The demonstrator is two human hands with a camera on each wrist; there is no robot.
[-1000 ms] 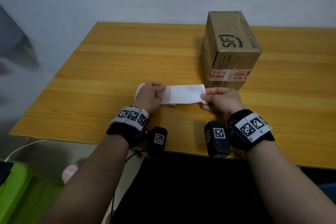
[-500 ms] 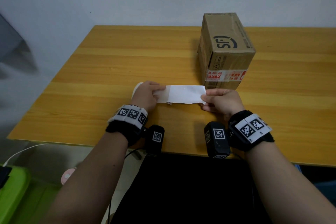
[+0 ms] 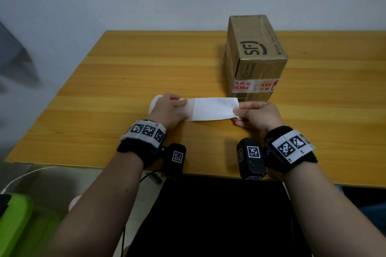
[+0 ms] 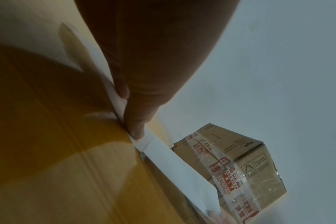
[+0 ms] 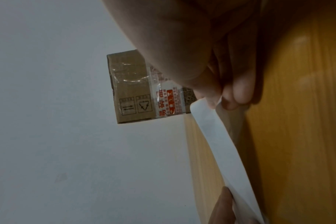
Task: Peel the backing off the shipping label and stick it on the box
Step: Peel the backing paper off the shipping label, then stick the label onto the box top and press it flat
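Label (image 3: 213, 109) between both hands

Both hands are stretched out over a yellow wooden table (image 3: 125, 81), holding a white shipping label (image 3: 213, 109) flat between them. The left hand (image 3: 167, 110) pinches the left end, where a slightly translucent strip of backing (image 3: 189, 108) shows beside the thumb, and the right hand (image 3: 258, 117) pinches the right edge. The cardboard box (image 3: 253, 56) stands upright just behind the label's right end, with red-and-white tape across its front. Both wrists wear black bands with checkered marker tags.
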